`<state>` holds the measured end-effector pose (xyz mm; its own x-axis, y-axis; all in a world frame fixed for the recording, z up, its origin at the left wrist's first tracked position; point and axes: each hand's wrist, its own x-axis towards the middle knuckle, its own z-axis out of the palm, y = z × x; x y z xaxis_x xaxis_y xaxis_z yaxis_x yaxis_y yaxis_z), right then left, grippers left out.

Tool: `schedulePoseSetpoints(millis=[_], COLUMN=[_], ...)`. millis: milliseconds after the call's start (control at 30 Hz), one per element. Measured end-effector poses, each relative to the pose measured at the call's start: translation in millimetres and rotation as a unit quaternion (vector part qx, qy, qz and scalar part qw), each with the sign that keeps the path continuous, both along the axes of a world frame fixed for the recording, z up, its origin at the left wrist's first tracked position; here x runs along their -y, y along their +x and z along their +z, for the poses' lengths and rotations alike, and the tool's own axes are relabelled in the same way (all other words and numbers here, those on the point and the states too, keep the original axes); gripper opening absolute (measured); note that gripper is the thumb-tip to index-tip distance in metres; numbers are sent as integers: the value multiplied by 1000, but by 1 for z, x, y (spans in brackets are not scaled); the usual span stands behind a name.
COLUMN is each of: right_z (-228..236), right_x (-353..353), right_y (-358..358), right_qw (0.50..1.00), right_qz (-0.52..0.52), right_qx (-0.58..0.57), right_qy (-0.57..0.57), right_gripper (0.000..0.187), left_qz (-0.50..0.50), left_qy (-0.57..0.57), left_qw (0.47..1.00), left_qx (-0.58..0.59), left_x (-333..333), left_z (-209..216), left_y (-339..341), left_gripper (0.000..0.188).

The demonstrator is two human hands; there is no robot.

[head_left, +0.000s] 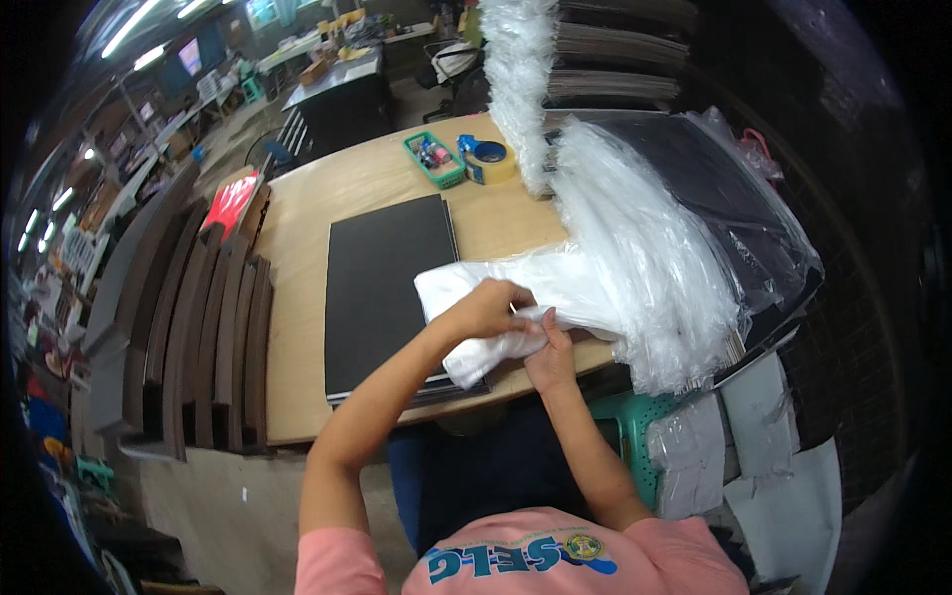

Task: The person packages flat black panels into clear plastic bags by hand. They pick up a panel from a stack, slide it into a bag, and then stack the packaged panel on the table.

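Observation:
My left hand and my right hand both grip a white plastic bag at its near end. The bag lies partly over a stack of black flat boards on the wooden table. Its far end runs into a big pile of clear plastic bags to my right. My left hand pinches the bag from above, while my right hand holds it from below, at the table's front edge.
A green basket with small items and a roll of tape in a blue dispenser sit at the table's far side. Dark brown panels stand on edge to the left. A green plastic stool and grey sheets lie at lower right.

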<state>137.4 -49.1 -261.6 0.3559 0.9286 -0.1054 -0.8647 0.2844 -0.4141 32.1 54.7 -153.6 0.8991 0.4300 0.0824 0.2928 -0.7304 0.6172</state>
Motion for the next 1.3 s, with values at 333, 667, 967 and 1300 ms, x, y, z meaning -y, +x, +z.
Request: schedulePoseSetpoints(millis=[333, 667, 967, 1300], right_z=[20, 28, 38, 33], right_x=[27, 26, 29, 30], right_y=[6, 0, -3, -12], right_qw=[987, 986, 990, 981], right_qz=[59, 89, 88, 70], right_qx=[105, 113, 94, 177], right_qy=[103, 86, 56, -18], right_gripper=[59, 49, 50, 28], left_qz=[-12, 73, 96, 109], left_qy=[-65, 125, 154, 81], left_qw=[995, 983, 978, 987], left_qx=[76, 111, 99, 85], left_x=[22, 49, 59, 43], left_z=[9, 9, 29, 5], left_y=[-23, -34, -33, -38], left_gripper=[35, 28, 35, 23])
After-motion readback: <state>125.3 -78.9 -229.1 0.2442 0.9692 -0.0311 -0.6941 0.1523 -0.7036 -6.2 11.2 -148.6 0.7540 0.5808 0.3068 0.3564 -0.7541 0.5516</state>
